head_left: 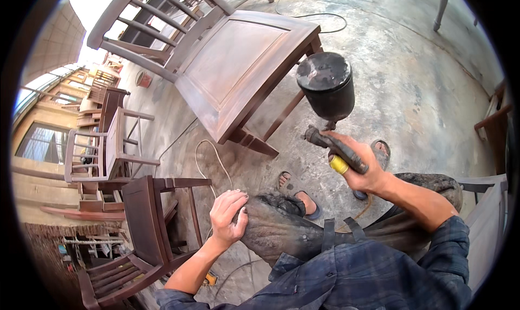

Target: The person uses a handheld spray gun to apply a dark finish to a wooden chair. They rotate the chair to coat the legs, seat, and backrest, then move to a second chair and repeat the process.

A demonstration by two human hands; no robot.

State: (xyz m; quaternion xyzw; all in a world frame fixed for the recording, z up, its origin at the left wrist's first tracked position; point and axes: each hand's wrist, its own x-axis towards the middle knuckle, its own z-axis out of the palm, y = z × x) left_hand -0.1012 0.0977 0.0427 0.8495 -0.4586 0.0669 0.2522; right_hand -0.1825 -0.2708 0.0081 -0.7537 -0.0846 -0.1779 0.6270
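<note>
My right hand [362, 161] is closed around a dark spray gun [338, 147] with a yellow fitting low on its grip. On top of the gun sits a round black paint cup [326, 85], slightly tilted. The gun's nozzle end faces left, toward a dark brown wooden chair [238, 55], and stands apart from it. This chair's seat shows paler, worn-looking patches, and its slatted back lies to the upper left. My left hand [230, 215] rests at my left knee, fingers cupped and thumb apart, with nothing visible in it.
A dark chair [149, 218] stands close on my left, with a paler chair frame [114, 147] beyond. A thin hose [214, 147] loops across the concrete floor [411, 109]. Farther off is a small red bucket [143, 79]. Grey furniture [487, 223] stands at my right.
</note>
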